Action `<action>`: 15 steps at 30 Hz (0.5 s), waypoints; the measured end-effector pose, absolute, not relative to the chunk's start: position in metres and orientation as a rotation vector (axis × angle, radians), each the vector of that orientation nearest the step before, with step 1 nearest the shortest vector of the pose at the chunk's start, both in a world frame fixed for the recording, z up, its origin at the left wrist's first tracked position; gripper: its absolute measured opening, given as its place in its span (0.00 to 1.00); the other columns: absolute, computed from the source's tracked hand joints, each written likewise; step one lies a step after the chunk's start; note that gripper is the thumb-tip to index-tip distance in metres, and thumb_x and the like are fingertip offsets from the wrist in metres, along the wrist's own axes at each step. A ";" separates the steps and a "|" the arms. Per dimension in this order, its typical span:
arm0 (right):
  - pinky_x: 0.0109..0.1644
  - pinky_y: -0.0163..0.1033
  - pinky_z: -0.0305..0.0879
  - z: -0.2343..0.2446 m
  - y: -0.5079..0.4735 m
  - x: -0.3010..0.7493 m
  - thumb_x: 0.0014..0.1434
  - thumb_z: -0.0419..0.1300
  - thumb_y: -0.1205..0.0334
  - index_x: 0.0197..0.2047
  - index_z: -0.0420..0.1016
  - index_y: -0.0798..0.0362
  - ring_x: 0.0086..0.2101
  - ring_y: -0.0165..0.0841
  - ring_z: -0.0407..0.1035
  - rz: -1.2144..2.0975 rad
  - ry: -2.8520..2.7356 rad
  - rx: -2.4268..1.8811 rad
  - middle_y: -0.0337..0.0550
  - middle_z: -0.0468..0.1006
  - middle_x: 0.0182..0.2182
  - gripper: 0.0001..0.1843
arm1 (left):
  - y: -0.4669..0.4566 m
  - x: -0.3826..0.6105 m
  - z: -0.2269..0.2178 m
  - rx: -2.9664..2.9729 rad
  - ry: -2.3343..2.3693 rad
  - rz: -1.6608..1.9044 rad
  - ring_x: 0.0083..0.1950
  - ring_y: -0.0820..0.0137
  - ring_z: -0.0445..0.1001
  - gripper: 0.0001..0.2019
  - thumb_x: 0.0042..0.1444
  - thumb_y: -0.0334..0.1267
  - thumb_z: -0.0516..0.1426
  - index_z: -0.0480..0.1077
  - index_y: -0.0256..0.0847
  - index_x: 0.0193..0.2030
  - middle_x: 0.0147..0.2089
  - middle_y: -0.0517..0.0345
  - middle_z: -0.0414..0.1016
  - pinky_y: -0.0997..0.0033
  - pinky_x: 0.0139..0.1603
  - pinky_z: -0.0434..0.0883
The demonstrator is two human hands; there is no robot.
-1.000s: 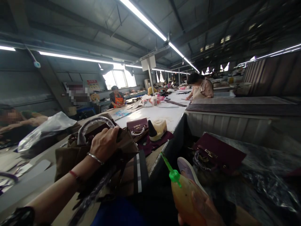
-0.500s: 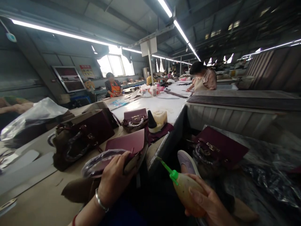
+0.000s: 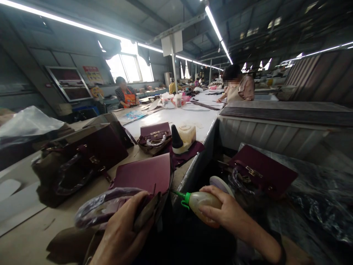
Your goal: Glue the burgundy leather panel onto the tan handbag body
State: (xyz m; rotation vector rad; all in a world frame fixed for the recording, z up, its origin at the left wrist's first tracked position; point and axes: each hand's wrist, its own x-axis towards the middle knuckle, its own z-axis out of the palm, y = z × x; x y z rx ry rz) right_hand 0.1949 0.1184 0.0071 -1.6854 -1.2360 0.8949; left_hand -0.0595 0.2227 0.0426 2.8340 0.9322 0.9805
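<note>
My left hand point(image 3: 125, 228) grips the edge of a burgundy handbag point(image 3: 143, 173) at the table's front, fingers wrapped around its side. The bag's handle point(image 3: 91, 208) is covered in clear plastic and lies left of that hand. In my right hand point(image 3: 223, 209) is a squeeze bottle point(image 3: 202, 204) with a green nozzle and yellowish contents. Its thin tip points left and reaches the bag's right side; whether it touches is unclear. Just behind the bag, a pot with a black cone point(image 3: 176, 138) stands beside a yellowish plastic container point(image 3: 187, 134) on dark red material.
Other burgundy handbags stand left point(image 3: 99, 147), behind point(image 3: 154, 134) and right point(image 3: 263, 169). Clear plastic point(image 3: 30, 121) lies far left. The long white table point(image 3: 165, 119) runs away from me, its edge dropping off at right. A co-worker point(image 3: 239, 86) stands beside it, another person point(image 3: 125, 94) sits left.
The squeeze bottle has moved left and turned level, bringing its nozzle to the bag's side. My left hand has moved slightly down and left with the bag. The view has shifted a little.
</note>
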 end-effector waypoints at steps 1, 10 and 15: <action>0.44 0.42 0.66 0.008 0.123 0.197 0.51 0.61 0.56 0.47 0.72 0.54 0.39 0.39 0.71 0.845 -1.288 -1.707 0.44 0.75 0.40 0.20 | 0.223 -0.060 0.042 2.838 0.927 0.968 0.35 0.72 0.78 0.12 0.58 0.42 0.52 0.62 0.46 0.49 0.38 0.61 0.77 0.82 0.35 0.74; 0.46 0.37 0.63 0.007 0.164 0.212 0.53 0.62 0.62 0.47 0.72 0.53 0.40 0.35 0.68 0.520 -1.593 -1.874 0.43 0.71 0.40 0.16 | 0.230 -0.068 0.034 2.897 0.883 0.850 0.35 0.72 0.78 0.14 0.59 0.46 0.53 0.61 0.47 0.50 0.38 0.62 0.77 0.81 0.36 0.73; 0.46 0.37 0.61 0.013 0.177 0.212 0.54 0.63 0.59 0.47 0.72 0.53 0.38 0.35 0.68 0.497 -1.663 -1.881 0.42 0.70 0.38 0.17 | 0.232 -0.071 0.025 2.792 0.994 0.917 0.30 0.69 0.77 0.16 0.59 0.53 0.51 0.64 0.48 0.47 0.36 0.61 0.77 0.75 0.36 0.75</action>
